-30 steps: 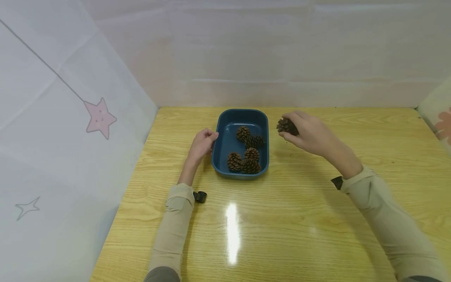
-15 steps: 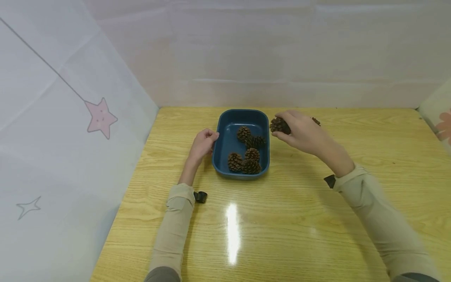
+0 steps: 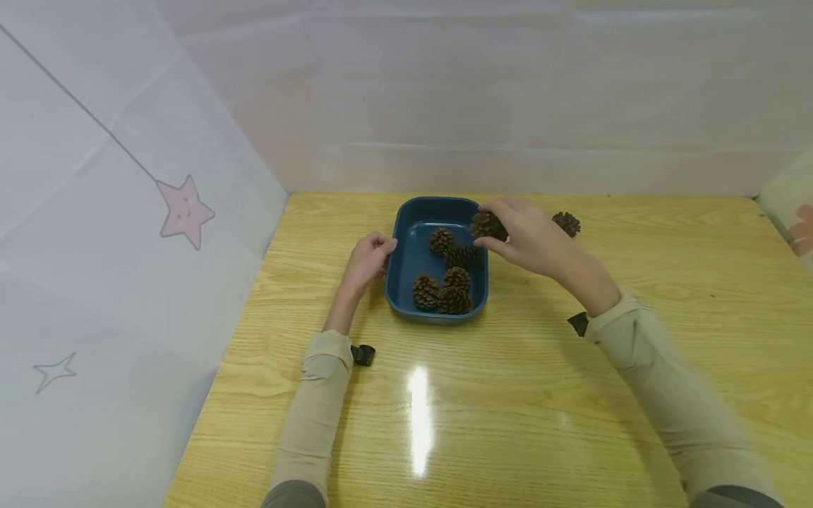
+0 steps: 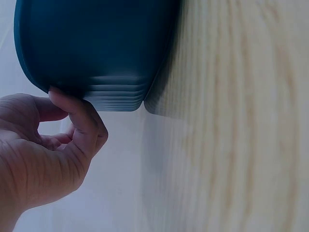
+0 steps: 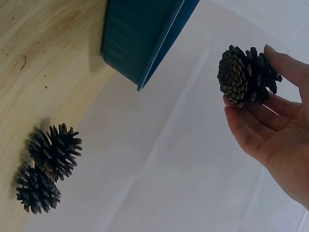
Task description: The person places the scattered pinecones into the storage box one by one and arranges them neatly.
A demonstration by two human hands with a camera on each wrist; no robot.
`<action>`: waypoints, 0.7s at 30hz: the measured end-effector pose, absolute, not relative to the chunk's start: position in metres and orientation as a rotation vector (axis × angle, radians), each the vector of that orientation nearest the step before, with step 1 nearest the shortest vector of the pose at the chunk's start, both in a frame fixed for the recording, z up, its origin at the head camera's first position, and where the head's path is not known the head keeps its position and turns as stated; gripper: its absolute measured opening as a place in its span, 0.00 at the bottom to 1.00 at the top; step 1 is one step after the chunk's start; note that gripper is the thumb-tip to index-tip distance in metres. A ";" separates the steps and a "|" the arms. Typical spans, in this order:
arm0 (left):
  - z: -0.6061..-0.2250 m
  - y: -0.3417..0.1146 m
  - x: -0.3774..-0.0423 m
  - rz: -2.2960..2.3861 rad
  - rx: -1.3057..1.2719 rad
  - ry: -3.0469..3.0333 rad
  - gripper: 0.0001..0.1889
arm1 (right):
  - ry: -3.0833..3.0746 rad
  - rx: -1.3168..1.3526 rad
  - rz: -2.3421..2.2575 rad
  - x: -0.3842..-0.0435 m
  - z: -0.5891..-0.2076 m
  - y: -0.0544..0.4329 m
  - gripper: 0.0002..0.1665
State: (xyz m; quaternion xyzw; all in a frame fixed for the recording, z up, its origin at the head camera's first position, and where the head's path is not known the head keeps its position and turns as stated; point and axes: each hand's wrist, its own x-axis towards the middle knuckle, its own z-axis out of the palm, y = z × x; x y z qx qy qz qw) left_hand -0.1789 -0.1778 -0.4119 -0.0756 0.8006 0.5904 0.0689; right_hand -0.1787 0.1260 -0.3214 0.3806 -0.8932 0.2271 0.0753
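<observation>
A pine cone (image 3: 487, 226) is held between the thumb and fingers of my right hand (image 3: 530, 236), over the right rim of a dark blue rectangular tub (image 3: 409, 247). In the right wrist view that pine cone (image 5: 246, 76) shows its scaly base, apart from the tub (image 5: 137, 43). My left hand (image 3: 367, 262) pinches the left rim; the left wrist view has its thumb and finger (image 4: 79, 113) at the tub's edge (image 4: 120, 43). Several pine cones lie inside, among them one at the lower left (image 3: 425, 291) and one farther back (image 3: 441, 240).
Behind my right hand another pine cone (image 3: 567, 224) rests on the wooden table (image 3: 508, 402). The right wrist view shows two pine cones there, an upper one (image 5: 55, 150) and a lower one (image 5: 37, 189). A pale sheet (image 3: 444, 92) rises behind the table.
My right hand has moved left with its pine cone, from beside the tub to over its right rim. A pine cone on the table has come into sight behind it. My left hand stays put.
</observation>
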 end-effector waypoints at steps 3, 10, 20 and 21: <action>-0.412 -0.178 -0.179 1.768 -0.227 2.418 0.14 | -2.693 1.143 0.692 -0.180 -0.322 0.121 0.30; -0.412 -0.177 -0.179 1.770 -0.225 2.412 0.14 | -2.728 1.151 0.730 -0.182 -0.326 0.110 0.30; -0.413 -0.178 -0.180 1.771 -0.225 2.413 0.15 | -2.716 1.186 0.713 -0.187 -0.338 0.096 0.34; -0.414 -0.178 -0.180 1.772 -0.223 2.411 0.15 | -2.731 1.181 0.708 -0.187 -0.338 0.094 0.34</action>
